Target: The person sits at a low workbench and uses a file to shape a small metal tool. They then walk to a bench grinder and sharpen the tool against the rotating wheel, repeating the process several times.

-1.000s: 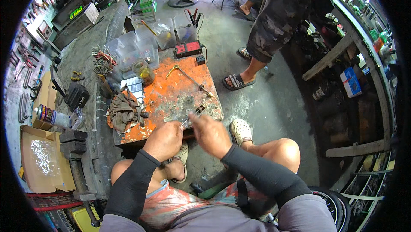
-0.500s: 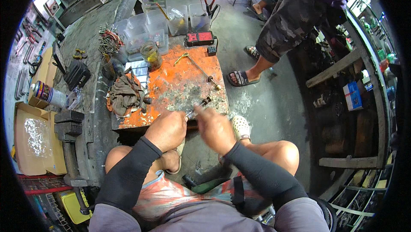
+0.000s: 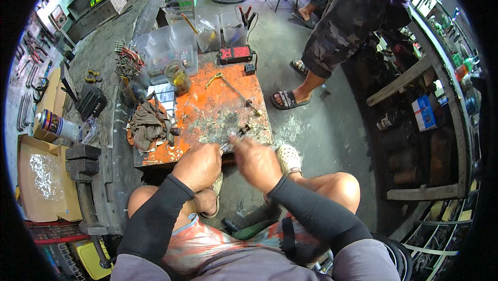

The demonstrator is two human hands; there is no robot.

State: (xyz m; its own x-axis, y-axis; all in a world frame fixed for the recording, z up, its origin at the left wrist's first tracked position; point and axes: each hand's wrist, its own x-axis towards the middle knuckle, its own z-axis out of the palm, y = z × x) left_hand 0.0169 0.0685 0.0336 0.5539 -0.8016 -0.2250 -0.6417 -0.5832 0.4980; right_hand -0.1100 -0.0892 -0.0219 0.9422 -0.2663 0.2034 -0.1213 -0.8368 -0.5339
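Note:
Over the near edge of the orange worktop [image 3: 205,102], my two hands are close together. My left hand [image 3: 198,166] is closed in a fist on a thin metal rod [image 3: 225,146]. Around the rod's far part the fingers of my right hand [image 3: 257,162] are closed, their tips smeared by motion. Beyond them a dark fitting [image 3: 244,129] shows at the rod's end. Farther off lies another rod [image 3: 233,88], with a brass-coloured hooked end and a dark piece and nut at its near end. My palms hide much of the held rod.
A rag [image 3: 150,125], a glass jar [image 3: 177,76], clear plastic bins [image 3: 208,33] and a red-black device [image 3: 235,54] sit around the worktop. A bench vise [image 3: 83,162] is at left. Another person's sandalled foot [image 3: 290,98] stands right of the worktop.
My right hand has shifted slightly along with the rod's dark end, staying closed. My left hand keeps its grip. The whole view has moved a little.

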